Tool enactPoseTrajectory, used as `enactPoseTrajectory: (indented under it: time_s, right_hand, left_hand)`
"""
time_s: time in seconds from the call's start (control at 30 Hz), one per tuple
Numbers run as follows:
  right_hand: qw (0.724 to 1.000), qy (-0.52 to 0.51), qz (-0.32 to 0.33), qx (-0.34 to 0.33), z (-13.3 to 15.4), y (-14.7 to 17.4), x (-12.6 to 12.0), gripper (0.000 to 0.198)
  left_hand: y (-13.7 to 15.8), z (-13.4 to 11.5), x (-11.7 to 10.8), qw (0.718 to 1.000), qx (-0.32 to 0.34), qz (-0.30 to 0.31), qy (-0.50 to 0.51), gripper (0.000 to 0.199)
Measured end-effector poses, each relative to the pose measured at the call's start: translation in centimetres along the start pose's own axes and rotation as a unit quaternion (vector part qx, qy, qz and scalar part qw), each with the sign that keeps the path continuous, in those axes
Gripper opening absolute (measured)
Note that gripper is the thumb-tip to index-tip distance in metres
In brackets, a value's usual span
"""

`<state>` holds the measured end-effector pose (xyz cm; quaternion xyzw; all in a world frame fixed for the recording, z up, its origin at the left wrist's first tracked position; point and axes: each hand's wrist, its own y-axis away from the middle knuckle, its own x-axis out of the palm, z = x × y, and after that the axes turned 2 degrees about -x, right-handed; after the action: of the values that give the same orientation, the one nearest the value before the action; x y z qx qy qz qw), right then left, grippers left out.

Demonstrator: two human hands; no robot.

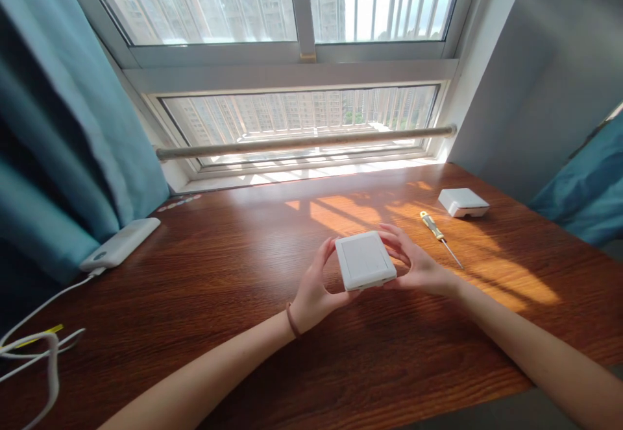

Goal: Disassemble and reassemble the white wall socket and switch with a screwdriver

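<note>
A square white wall switch [366, 260] with a wide flat panel and a raised frame is held up over the wooden table, tilted toward me. My left hand [316, 290] grips its left side, thumb at the near edge, with a brown band around the wrist. On the opposite side, my right hand [413, 264] holds it with the thumb low and the fingers along the far right edge. The underside of the switch is hidden. To the right of my right hand lies a screwdriver [433, 227] with a yellowish-grey handle, its shaft pointing toward me.
A second white box-shaped piece [463, 202] rests at the table's right rear. On the left, a white device [121, 243] is joined to a white cable [48, 336] beside the blue curtain [87, 106]. A metal bar [311, 143] crosses the window behind the wooden table [219, 352].
</note>
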<state>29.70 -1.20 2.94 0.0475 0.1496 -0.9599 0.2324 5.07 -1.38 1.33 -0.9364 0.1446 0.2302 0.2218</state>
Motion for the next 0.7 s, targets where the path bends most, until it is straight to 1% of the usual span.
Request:
enactPoseTrajectory:
  time_s: [0.1,0.17,0.23,0.3,0.37,0.43,0.5,0.53,0.63,0.7]
  right_hand:
    - [0.999,0.012,-0.045,0.015,0.1,0.9,-1.8,0.091]
    - [0.995,0.019,-0.091,0.029,-0.1,2.0,-3.4,0.087]
    - [0.99,0.018,-0.136,0.039,-0.4,3.3,-5.3,0.085]
    - [0.984,0.02,-0.173,0.039,-0.5,4.9,-7.3,0.084]
    - [0.977,0.028,-0.207,0.031,-0.3,6.5,-9.3,0.083]
    - [0.972,0.023,-0.232,0.024,0.1,8.2,-11.3,0.085]
    - [0.968,0.024,-0.247,0.027,0.4,9.8,-13.3,0.086]
    - [0.967,0.029,-0.252,0.033,0.5,10.6,-14.3,0.086]
    - [0.965,0.043,-0.244,0.089,0.3,12.7,-17.5,0.088]
    - [0.965,0.05,-0.226,0.122,0.1,13.6,-19.6,0.089]
  left_hand:
    - [-1.5,-1.0,1.5,1.0,0.007,-0.002,-0.014,0.08]
    - [-2.6,-2.0,3.3,1.0,0.002,-0.011,-0.006,0.067]
    - [-3.6,-3.1,5.5,0.999,-0.012,-0.014,0.034,0.055]
    - [-4.3,-4.4,7.9,0.995,-0.019,0.002,0.094,0.046]
    - [-5.0,-5.9,10.3,0.989,-0.005,0.012,0.145,0.039]
    - [-5.6,-7.3,12.6,0.982,0.027,0.027,0.183,0.034]
    - [-6.3,-8.5,14.9,0.975,0.042,0.046,0.211,0.041]
    - [-6.7,-9.0,16.0,0.973,0.038,0.061,0.221,0.046]
    - [-7.8,-10.5,19.5,0.959,-0.004,0.1,0.263,0.057]
    - [-8.5,-11.4,21.7,0.94,-0.036,0.121,0.316,0.063]
